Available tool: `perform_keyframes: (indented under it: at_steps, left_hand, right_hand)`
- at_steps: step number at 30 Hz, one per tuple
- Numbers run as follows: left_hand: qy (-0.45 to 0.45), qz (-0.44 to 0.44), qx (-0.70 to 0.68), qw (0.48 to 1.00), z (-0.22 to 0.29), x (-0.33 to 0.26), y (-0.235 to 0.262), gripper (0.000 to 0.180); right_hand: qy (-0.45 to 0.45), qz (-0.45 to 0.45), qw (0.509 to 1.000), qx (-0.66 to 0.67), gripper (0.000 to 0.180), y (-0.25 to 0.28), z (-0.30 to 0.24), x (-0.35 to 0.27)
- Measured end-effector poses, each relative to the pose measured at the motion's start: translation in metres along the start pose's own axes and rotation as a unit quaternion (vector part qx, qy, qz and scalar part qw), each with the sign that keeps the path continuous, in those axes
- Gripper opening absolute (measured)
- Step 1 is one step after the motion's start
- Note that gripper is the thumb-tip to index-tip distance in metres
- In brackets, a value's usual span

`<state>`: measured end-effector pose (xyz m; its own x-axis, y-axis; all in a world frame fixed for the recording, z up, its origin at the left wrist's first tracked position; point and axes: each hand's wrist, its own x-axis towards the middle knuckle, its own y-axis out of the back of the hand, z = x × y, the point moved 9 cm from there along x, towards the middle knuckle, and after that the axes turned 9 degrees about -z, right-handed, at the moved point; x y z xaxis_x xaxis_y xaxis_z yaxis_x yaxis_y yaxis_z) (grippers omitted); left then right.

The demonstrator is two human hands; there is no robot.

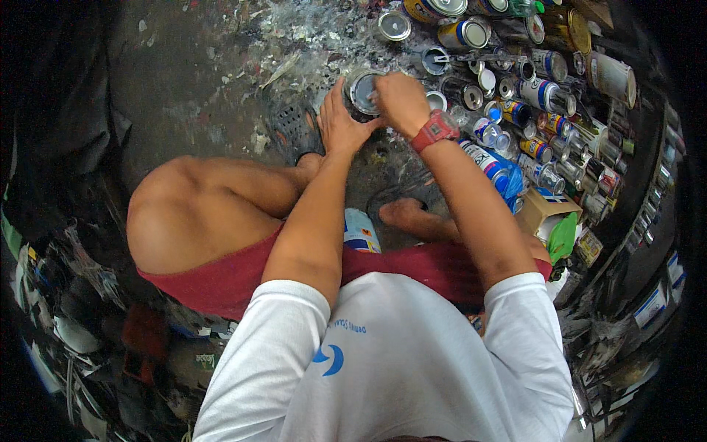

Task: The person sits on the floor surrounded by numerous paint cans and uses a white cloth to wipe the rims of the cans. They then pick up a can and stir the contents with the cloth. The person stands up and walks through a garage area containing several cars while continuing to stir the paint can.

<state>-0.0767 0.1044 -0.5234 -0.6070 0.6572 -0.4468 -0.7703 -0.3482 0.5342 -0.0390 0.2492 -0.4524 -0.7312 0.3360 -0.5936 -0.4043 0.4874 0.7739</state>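
A round paint can (362, 92) with a grey top inside a metal rim stands on the paint-spattered floor in front of me. My left hand (341, 124) wraps its near left side, fingers along the wall and thumb toward the front. At the can's right rim, my right hand (401, 103) is closed, its fingers curled over the edge. Whatever those fingers hold is hidden from this view. A red watch (434, 131) is on my right wrist. Whether the grey top is a lid or paint inside, I cannot tell.
Many cans and jars crowd the right, among them an open can with a stick (434, 60) and a closed tin (395, 26). A cardboard box (543, 214) sits by my right knee. Another can (361, 230) stands between my legs. Dark cloth (62, 96) hangs at left.
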Motion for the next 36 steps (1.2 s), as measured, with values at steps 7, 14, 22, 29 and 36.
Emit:
perform_keyframes:
  at_steps: [7, 14, 22, 29, 36]
  left_hand:
    - [-0.006, -0.010, -0.005, 1.000, 0.003, 0.000, 0.000, 0.143]
    - [-0.009, -0.017, 0.000, 1.000, 0.007, -0.001, 0.003, 0.141]
    - [-0.001, -0.017, 0.005, 1.000, 0.004, -0.004, 0.005, 0.140]
    - [-0.015, -0.019, 0.007, 1.000, 0.005, 0.003, -0.001, 0.140]
    - [-0.058, -0.007, 0.028, 0.998, 0.012, 0.010, 0.001, 0.130]
  right_hand:
    - [0.002, 0.080, 0.997, 0.015, 0.024, 0.012, 0.003, -0.008]
    - [-0.035, 0.094, 0.995, 0.015, 0.022, 0.022, 0.013, -0.004]
    - [-0.019, 0.033, 0.999, 0.000, 0.022, 0.014, 0.015, 0.001]
    - [0.019, -0.009, 1.000, -0.020, 0.020, -0.001, -0.009, 0.005]
    - [0.037, 0.089, 0.995, 0.008, 0.019, 0.012, -0.009, 0.002]
